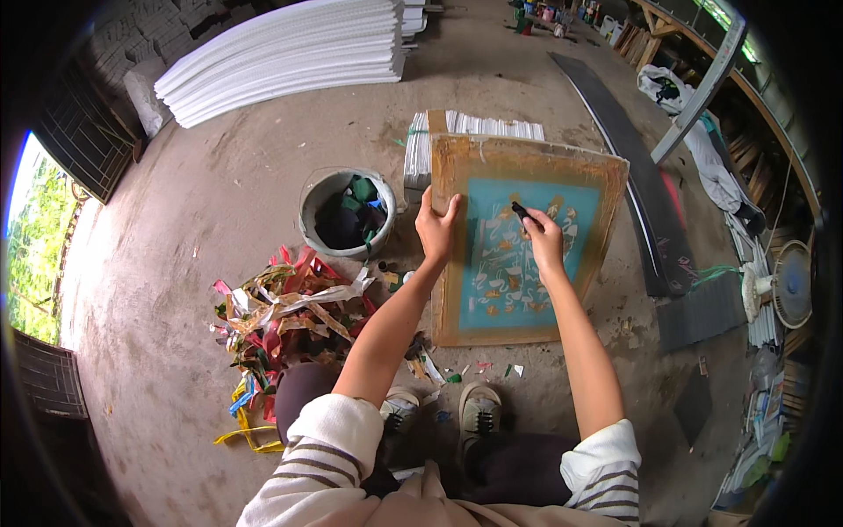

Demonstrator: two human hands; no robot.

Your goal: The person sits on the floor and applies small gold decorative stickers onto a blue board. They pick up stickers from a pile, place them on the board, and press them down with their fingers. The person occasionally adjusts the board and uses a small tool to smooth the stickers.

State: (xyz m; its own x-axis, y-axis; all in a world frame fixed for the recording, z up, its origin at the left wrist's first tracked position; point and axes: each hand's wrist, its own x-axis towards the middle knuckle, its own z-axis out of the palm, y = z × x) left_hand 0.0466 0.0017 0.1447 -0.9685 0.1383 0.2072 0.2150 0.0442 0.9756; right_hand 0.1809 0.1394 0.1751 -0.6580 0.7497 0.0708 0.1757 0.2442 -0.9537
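Note:
A wooden-edged screen-printing frame [525,338] stands tilted in front of me, with turquoise mesh and a pale and tan pattern on it. My left hand [436,230] grips its left edge, thumb on the front side. In my right hand [544,239] is a short black stick-like tool [520,211], pinched between thumb and fingers; its exact kind is unclear. The tool's tip is over the upper middle of the mesh, and I cannot tell whether it touches. Behind the frame lies a stack of white strips [420,149], partly hidden by it.
Left of the frame stands a grey bucket [307,220] with dark and green pieces inside. A heap of colourful torn strips [281,325] lies nearer me. White sheets [290,57] are piled at the back; a dark plank [628,176] and a fan [790,283] are at right.

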